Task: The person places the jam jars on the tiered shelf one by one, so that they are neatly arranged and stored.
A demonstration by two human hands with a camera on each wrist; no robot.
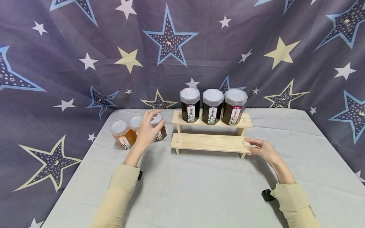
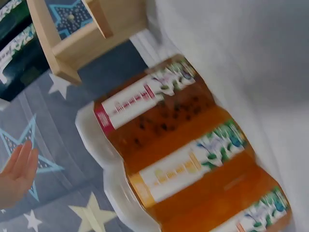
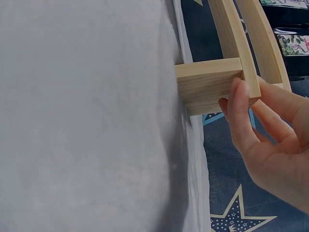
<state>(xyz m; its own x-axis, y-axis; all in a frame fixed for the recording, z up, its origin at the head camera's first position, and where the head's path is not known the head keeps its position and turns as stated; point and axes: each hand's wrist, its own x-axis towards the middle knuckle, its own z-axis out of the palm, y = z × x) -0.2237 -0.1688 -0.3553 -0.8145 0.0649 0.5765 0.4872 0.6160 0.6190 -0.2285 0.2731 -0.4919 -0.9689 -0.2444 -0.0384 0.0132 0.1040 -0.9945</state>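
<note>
Three jars with white lids stand at the left of the table: an amber jar [image 1: 125, 139], a second amber jar [image 2: 188, 169] beside it and a reddish-brown jar [image 2: 159, 104] nearest the stand. My left hand [image 1: 147, 128] hovers over their lids with thumb and fingers parted; in the left wrist view its fingers are apart from the jars. A two-tier wooden stand [image 1: 209, 142] occupies the middle. My right hand [image 1: 265, 150] pinches the right end of its lower shelf, thumb and fingers about the board's corner in the right wrist view.
On the upper shelf stand three dark jars, a left one [image 1: 190, 106], a middle one [image 1: 212, 107] and a right one [image 1: 234, 107]. A pale cloth [image 1: 199, 190] covers the table. Behind hangs a dark curtain [image 1: 205, 47] patterned with stars.
</note>
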